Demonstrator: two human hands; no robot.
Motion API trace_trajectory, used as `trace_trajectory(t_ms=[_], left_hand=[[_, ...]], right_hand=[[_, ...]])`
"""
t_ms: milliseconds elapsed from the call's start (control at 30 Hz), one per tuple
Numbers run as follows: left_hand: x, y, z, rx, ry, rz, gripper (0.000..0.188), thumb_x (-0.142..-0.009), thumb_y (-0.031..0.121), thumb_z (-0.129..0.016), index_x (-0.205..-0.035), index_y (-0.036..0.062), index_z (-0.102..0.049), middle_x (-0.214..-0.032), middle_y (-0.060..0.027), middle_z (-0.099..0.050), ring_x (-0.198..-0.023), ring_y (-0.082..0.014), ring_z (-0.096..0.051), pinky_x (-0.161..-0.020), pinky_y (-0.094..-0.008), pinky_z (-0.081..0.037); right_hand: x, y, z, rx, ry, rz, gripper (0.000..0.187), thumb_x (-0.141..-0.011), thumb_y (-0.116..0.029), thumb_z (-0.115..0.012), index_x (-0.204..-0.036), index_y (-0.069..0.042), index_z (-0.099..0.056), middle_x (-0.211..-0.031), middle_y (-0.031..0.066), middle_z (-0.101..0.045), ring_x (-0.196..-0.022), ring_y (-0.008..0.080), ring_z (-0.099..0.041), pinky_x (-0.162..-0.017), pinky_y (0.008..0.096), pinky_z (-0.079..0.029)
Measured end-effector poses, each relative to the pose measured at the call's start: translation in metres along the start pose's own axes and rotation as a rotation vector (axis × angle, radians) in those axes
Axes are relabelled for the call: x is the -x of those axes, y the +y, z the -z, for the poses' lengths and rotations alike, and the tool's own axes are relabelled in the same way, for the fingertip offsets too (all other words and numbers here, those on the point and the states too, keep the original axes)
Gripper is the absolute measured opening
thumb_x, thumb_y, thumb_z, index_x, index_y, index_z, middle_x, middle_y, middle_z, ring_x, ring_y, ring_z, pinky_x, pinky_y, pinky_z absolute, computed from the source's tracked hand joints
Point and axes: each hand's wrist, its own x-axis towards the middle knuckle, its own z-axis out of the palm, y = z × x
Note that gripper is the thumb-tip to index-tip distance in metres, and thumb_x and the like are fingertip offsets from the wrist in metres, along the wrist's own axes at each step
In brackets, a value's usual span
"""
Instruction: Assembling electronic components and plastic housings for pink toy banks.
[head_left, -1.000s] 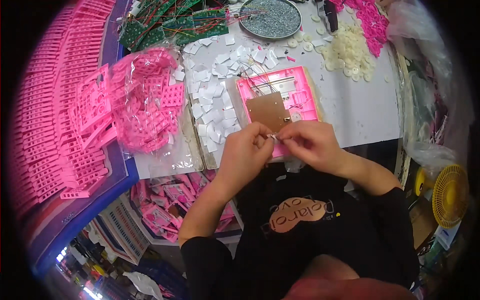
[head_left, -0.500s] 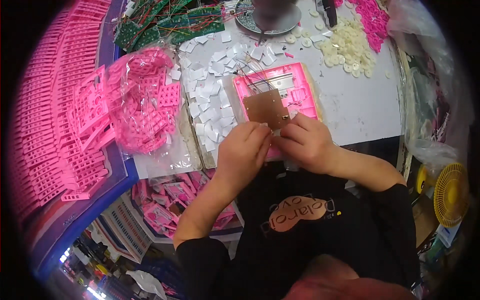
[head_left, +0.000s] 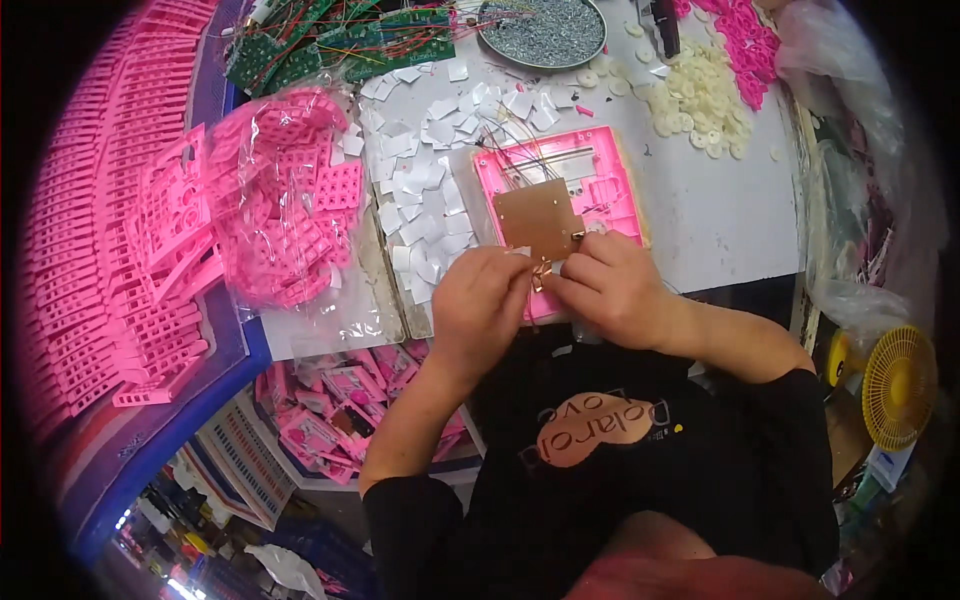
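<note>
Head view. At the near edge of the white worktable (head_left: pixel 720 215), the left hand (head_left: pixel 485 305) and right hand (head_left: pixel 610 285) meet, fingertips curled closed and almost touching. Between them they pinch a small part just below a brown circuit board (head_left: pixel 537 220); what the part is cannot be told. The board lies tilted on a pink plastic housing (head_left: pixel 600 180), which rests flat at the table's near edge, its lower portion hidden by both hands. Thin wires (head_left: pixel 520 155) run from the board across the housing's far side. Left of the housing, small white squares (head_left: pixel 425 200) lie scattered. Further left, at the table's left edge, sits a clear bag of pink plastic parts (head_left: pixel 285 200). Along the far edge: green circuit boards (head_left: pixel 340 45), a round tray of metal bits (head_left: pixel 545 30) and a heap of cream discs (head_left: pixel 695 95).
</note>
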Motion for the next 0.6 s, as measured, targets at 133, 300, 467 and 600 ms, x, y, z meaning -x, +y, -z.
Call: trace_trajectory(t_ms=[133,300,467,600], left_hand=[[0.008,0.000,0.009,-0.010,0.112,0.090,0.021,-0.084,-0.006,-0.072,-0.103,0.0029,-0.067,-0.091,-0.0088,-0.066,-0.071,-0.0180,-0.061,-0.065,-0.0289,-0.049],[0.027,0.017,0.012,-0.171,0.164,0.285,0.040,-0.080,0.006,-0.080,-0.115,0.0046,-0.061,-0.114,-0.0136,-0.054,-0.088,-0.0222,-0.059,-0.076,-0.0300,-0.047],[0.055,0.022,-0.006,-0.141,0.039,0.308,0.033,-0.076,0.010,-0.084,-0.100,0.0032,-0.062,-0.116,-0.0167,-0.054,-0.097,-0.0299,-0.059,-0.079,-0.0358,-0.049],[0.059,0.021,-0.005,-0.056,-0.002,0.262,0.022,-0.078,0.006,-0.082,-0.086,0.0012,-0.062,-0.100,-0.0130,-0.060,-0.086,-0.0264,-0.062,-0.071,-0.0339,-0.049]], right_hand=[[-0.005,0.001,0.009,-0.024,-0.167,-0.024,0.031,-0.071,-0.017,-0.069,-0.100,-0.005,-0.071,-0.084,0.0023,-0.057,-0.081,0.0218,-0.057,-0.067,0.0353,-0.047],[-0.004,-0.001,0.024,-0.055,-0.378,-0.080,0.035,-0.076,-0.017,-0.072,-0.109,-0.005,-0.071,-0.083,0.0021,-0.060,-0.084,0.0224,-0.060,-0.068,0.0359,-0.049],[0.002,-0.008,0.018,-0.052,-0.256,-0.143,0.040,-0.080,-0.015,-0.072,-0.118,-0.004,-0.068,-0.086,0.0038,-0.060,-0.083,0.0234,-0.060,-0.066,0.0385,-0.048],[0.002,-0.014,0.019,0.034,-0.301,-0.135,0.050,-0.080,-0.017,-0.071,-0.127,-0.004,-0.063,-0.092,0.0051,-0.061,-0.081,0.0243,-0.061,-0.066,0.0388,-0.048]])
